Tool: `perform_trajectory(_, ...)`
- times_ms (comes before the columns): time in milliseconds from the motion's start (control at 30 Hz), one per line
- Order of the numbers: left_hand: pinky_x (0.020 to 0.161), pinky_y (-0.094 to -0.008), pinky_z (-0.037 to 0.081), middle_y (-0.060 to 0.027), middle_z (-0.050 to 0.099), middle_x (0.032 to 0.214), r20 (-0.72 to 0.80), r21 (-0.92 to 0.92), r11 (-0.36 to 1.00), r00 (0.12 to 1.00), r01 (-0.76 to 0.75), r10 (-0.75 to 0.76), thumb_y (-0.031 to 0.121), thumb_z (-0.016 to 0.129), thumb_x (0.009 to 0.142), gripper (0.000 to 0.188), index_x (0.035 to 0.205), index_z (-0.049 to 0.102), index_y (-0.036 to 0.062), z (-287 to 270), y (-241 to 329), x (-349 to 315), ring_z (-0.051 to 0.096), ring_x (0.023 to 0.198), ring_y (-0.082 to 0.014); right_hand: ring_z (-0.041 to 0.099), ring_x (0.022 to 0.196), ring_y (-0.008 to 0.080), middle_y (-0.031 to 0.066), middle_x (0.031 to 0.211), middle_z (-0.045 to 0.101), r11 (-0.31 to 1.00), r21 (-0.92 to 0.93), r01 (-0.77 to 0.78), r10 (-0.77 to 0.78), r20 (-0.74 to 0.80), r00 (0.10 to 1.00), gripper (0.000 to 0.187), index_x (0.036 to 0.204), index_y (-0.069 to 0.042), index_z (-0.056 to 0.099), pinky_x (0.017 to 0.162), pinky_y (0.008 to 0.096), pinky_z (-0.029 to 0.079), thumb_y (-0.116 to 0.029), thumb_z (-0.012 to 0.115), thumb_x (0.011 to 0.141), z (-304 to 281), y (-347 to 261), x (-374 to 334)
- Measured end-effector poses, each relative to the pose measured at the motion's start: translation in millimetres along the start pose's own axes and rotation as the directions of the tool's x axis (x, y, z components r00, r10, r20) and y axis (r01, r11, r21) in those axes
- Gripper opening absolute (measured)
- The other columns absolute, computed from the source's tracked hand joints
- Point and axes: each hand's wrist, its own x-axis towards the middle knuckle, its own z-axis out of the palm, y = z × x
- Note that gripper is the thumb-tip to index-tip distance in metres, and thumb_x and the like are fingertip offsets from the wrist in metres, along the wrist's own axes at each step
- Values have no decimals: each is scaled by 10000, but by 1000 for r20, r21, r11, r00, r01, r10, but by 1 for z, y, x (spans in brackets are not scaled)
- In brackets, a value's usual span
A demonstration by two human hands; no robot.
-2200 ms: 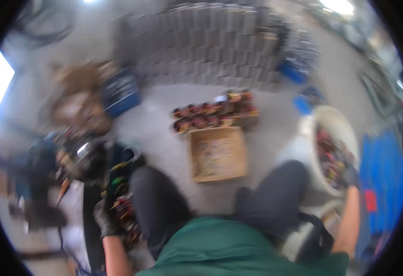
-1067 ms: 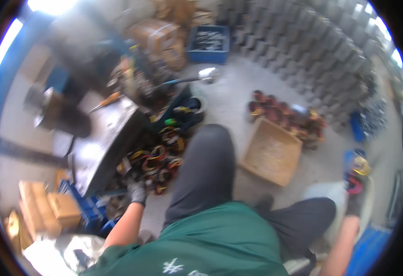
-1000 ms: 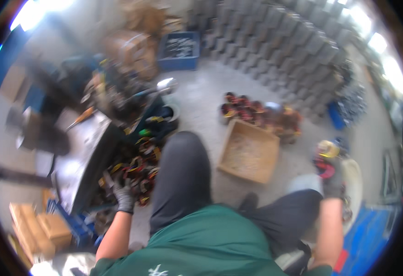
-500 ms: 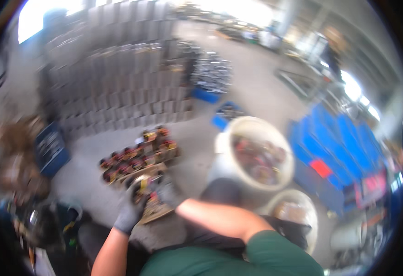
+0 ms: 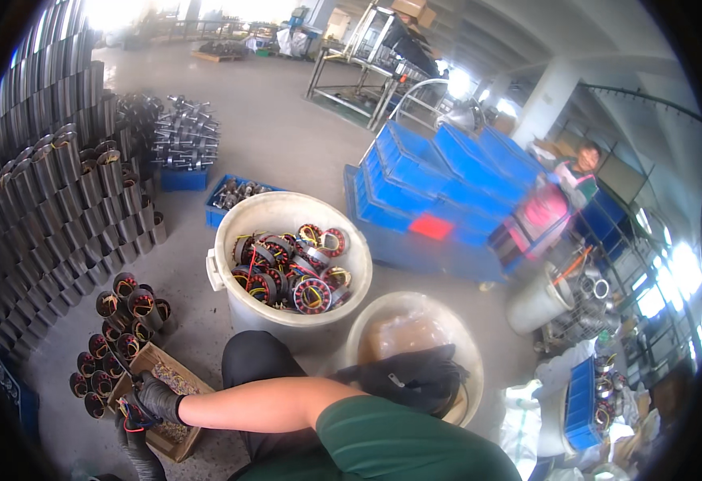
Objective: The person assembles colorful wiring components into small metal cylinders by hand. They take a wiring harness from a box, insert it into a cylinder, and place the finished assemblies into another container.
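R hand, gloved: fingers curled round a part, prob. a wound stator, mostly hidden, red/blue leads showing. Location: near L corner of cardboard box. L hand, gloved, alongside; grip obscured, cannot tell. Rec.: bear wt. on core, not leads; guide leads clear of box rim, snag risk. Allow clearance to metal tubes adj. box; contact could nick windings.
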Motion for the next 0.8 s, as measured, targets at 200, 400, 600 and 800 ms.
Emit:
perform_trajectory(200,861,-328,480,-83,627,1103,-452,61,998,891,-20,46,259,491,967,333,1188,566,22,-70,23,-44,588,1005,-177,579,749,183,71,761,600,763,-584,-278,220,-169,961,284,953,-50,540,659,366,471,-180,715,771,122,2,-65)
perform_trajectory(400,967,-329,415,-68,615,1095,-612,-28,988,784,-152,103,274,503,951,276,1066,622,52,-133,15,-29,557,1071,-181,569,747,251,101,805,593,524,-852,15,-168,-86,982,310,951,-57,508,696,392,461,-175,721,758,108,-8,-53)
perform_trajectory(600,970,-318,385,-78,559,1161,-545,351,921,762,-171,349,113,523,956,267,1210,516,33,-91,38,-36,510,1066,-171,542,727,242,84,792,563,490,-871,-32,-115,-101,988,323,971,-63,495,687,383,455,-166,727,771,113,-12,-68)
perform_trajectory(800,843,-300,496,-106,557,1205,-204,322,946,979,48,20,28,717,767,669,1348,388,71,-66,-6,-37,575,1003,-186,566,734,194,79,782,573,659,-744,-114,100,-64,993,315,1030,-56,511,656,355,478,-143,688,785,121,6,-84)
